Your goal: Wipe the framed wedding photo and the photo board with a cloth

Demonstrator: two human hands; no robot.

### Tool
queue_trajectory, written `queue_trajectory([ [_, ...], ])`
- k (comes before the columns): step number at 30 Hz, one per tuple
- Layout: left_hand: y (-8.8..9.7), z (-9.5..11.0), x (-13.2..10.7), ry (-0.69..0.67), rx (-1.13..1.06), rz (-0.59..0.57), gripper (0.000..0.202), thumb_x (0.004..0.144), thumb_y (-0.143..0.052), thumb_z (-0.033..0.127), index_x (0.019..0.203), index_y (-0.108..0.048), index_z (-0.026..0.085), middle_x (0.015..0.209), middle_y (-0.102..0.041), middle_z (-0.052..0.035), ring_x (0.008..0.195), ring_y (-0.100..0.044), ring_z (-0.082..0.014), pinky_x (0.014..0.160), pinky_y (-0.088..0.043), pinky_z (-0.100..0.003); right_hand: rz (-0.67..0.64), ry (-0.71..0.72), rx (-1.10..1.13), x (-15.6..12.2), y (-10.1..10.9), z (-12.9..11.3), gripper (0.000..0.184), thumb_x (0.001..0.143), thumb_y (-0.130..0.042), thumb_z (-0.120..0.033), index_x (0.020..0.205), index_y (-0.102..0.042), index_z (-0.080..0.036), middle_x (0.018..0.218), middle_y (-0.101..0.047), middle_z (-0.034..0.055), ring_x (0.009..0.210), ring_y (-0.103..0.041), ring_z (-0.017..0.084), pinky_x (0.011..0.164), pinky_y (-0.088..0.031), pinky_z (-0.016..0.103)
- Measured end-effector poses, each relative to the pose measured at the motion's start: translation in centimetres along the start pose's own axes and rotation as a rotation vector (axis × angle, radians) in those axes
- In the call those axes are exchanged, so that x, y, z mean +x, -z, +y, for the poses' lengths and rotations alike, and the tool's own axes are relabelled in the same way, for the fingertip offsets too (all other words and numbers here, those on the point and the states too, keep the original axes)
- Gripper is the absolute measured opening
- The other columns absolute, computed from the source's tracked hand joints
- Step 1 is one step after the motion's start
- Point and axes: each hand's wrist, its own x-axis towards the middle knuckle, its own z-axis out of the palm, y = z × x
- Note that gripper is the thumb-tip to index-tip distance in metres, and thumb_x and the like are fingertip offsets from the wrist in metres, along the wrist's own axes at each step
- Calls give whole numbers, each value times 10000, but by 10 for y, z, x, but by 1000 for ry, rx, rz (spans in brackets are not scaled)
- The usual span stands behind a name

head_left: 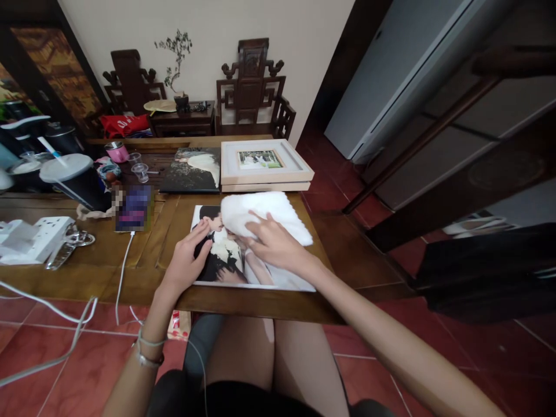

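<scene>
A large photo print (230,272) of a couple lies flat near the table's front edge. On its left side rests my left hand (191,255), fingers stretched out and flat, thumb apart, holding nothing. A fluffy white cloth (278,211) covers the upper right of the print. My right hand (273,240) presses on the cloth's lower left part with bent fingers gripping it; some fingertips are hidden. Just behind the cloth are light wooden picture frames (269,186), stacked, the top one holding a small photo. Left of them lies a dark photo panel (193,171) with a white dress on it.
Left on the wooden table (169,214) are a black cup with a straw (78,179), a blurred-out phone (134,208) on a white cable (124,278), a power strip (39,237) and a pink cup (116,152). Carved chairs (254,87) stand behind.
</scene>
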Motion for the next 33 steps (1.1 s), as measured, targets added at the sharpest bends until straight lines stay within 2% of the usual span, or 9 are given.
queue_trajectory([
  [3,0,-1,1,10,24,23,414,927,-479,356,1265,-604,151,1370,-557,-100,1307,-484,-232,1131,-349,-413,-40,23,64,39,0,-18,253,903,-389,-152,933,-639,-165,1005,-709,98,1070,-604,274,926,-407,403],
  [6,1,-1,1,15,44,28,376,925,-476,345,1214,-641,170,1330,-596,-86,1270,-523,-245,1105,-383,-422,-38,89,63,65,-10,-28,245,913,-406,-197,955,-644,-157,1057,-696,108,1022,-606,256,856,-410,343],
  [11,1,0,2,24,35,16,382,924,-473,333,1221,-636,157,1321,-603,-91,1271,-522,-243,1115,-370,-416,-9,92,38,66,-32,-13,236,892,-437,-195,1002,-644,-167,1081,-684,114,1079,-565,260,917,-367,365],
  [16,2,1,1,11,-3,1,414,927,-469,323,1287,-586,155,1407,-516,-89,1328,-459,-220,1146,-325,-417,51,-10,-9,34,-30,32,232,882,-426,-182,970,-640,-157,1007,-692,124,1075,-566,276,958,-350,402],
  [20,2,1,1,16,-5,4,400,924,-471,320,1274,-596,175,1401,-524,-80,1326,-460,-220,1146,-328,-434,141,-145,-76,10,-20,71,205,871,-408,-180,890,-612,-162,991,-682,151,1113,-555,305,969,-356,444],
  [23,2,1,1,13,-5,11,395,920,-477,320,1267,-601,178,1389,-540,-78,1322,-465,-223,1142,-336,-437,119,-139,-104,-11,-18,80,186,844,-414,-156,791,-590,-185,980,-680,151,1236,-482,334,987,-356,521],
  [25,2,1,1,14,1,14,395,919,-480,321,1266,-602,178,1385,-543,-80,1321,-468,-223,1141,-338,-437,88,-78,-107,-32,-21,72,185,808,-433,-130,735,-587,-202,1036,-678,140,1319,-404,340,1018,-329,588],
  [28,2,2,2,16,11,16,399,923,-474,327,1267,-602,167,1390,-536,-90,1319,-470,-225,1142,-337,-433,54,35,-88,-74,-30,41,188,746,-473,-97,703,-615,-212,1266,-608,116,1381,-317,346,1065,-260,660],
  [33,2,3,2,17,28,13,410,925,-477,337,1277,-595,164,1394,-533,-93,1319,-469,-234,1143,-334,-427,-14,167,-27,-127,-35,-11,231,713,-488,-80,756,-670,-216,1480,-426,65,1434,-188,339,1103,-192,680],
])
